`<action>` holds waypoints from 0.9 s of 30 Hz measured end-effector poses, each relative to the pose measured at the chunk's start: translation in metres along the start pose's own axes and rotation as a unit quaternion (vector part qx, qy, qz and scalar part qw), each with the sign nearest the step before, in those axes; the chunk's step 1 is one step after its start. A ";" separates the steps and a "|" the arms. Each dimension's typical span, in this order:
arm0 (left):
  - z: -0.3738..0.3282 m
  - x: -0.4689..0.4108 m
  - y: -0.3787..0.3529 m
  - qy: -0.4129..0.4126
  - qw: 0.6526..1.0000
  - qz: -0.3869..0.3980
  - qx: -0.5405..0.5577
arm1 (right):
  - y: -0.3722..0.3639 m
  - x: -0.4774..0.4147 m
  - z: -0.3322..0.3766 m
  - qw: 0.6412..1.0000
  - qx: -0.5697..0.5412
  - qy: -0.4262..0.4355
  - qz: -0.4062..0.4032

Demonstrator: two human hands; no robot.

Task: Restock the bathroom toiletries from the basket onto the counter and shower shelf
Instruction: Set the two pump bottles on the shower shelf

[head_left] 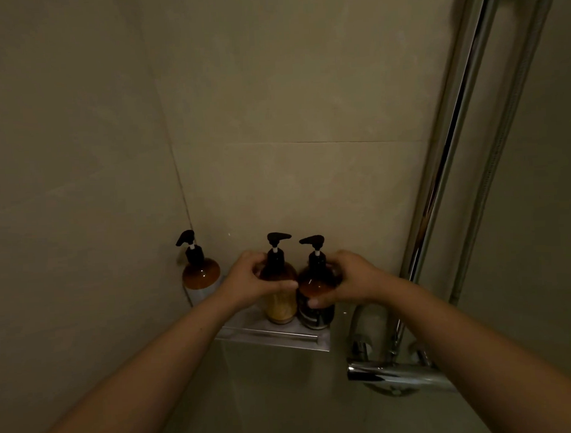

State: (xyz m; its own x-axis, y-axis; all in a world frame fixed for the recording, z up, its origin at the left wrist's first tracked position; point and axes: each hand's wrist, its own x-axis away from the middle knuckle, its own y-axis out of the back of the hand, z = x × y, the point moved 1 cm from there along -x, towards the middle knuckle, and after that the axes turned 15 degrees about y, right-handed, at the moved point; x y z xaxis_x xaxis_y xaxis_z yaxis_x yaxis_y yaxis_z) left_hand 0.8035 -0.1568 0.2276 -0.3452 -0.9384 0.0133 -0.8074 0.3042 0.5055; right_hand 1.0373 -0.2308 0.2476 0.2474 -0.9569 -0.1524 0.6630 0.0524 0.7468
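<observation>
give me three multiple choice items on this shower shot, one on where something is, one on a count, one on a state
1. Where does the bottle that no hand touches stand?
A. at the shelf's left end, in the wall corner
B. on the tap
C. between the other two

2. How many pump bottles are on the shelf?
A. two
B. three
C. five

3. What is the right hand doing?
A. hanging free
B. turning the tap
C. gripping the right bottle

Answers:
1 A, the left bottle stands alone by the corner on the shelf.
2 B, it stands there with the middle bottle and the right bottle.
3 C, the right hand wraps that bottle, while the left hand holds the middle one.
</observation>
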 end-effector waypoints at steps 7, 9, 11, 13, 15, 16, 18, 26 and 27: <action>-0.002 0.006 -0.008 -0.023 0.996 -0.085 -0.018 | -0.019 0.005 0.011 0.988 -0.039 -0.045 -0.142; 0.000 0.008 -0.006 -0.015 0.996 -0.080 -0.024 | -0.022 0.006 0.012 0.984 -0.025 -0.039 -0.171; 0.000 0.010 -0.004 -0.010 0.999 -0.051 -0.012 | -0.029 0.009 0.015 0.984 -0.022 -0.030 -0.175; 0.000 0.013 -0.001 -0.019 0.999 -0.026 -0.021 | -0.040 0.013 0.017 0.986 -0.017 0.008 -0.166; -0.001 0.018 -0.002 -0.015 0.998 -0.024 -0.049 | -0.049 0.018 0.022 0.982 0.012 0.054 -0.181; -0.001 0.024 -0.006 -0.008 0.997 -0.040 -0.071 | -0.055 0.020 0.024 0.976 0.027 0.063 -0.208; 0.002 0.038 -0.019 -0.026 0.987 -0.111 -0.113 | -0.068 0.027 0.027 0.957 0.045 0.040 -0.282; 0.025 0.059 -0.044 -0.096 0.899 -0.229 -0.361 | -0.097 0.042 0.035 0.926 0.275 0.064 -0.249; 0.023 0.056 -0.042 -0.090 0.886 -0.229 -0.392 | -0.097 0.040 0.036 0.924 0.288 0.054 -0.246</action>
State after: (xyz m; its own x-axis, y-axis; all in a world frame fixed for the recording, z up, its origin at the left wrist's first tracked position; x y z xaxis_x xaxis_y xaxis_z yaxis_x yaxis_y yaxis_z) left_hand 0.8070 -0.2181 0.1877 -0.1938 -0.8713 -0.4508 -0.3259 -0.3763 0.8673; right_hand 0.9571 -0.2848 0.1922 0.1055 -0.7892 -0.6050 0.2356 -0.5713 0.7862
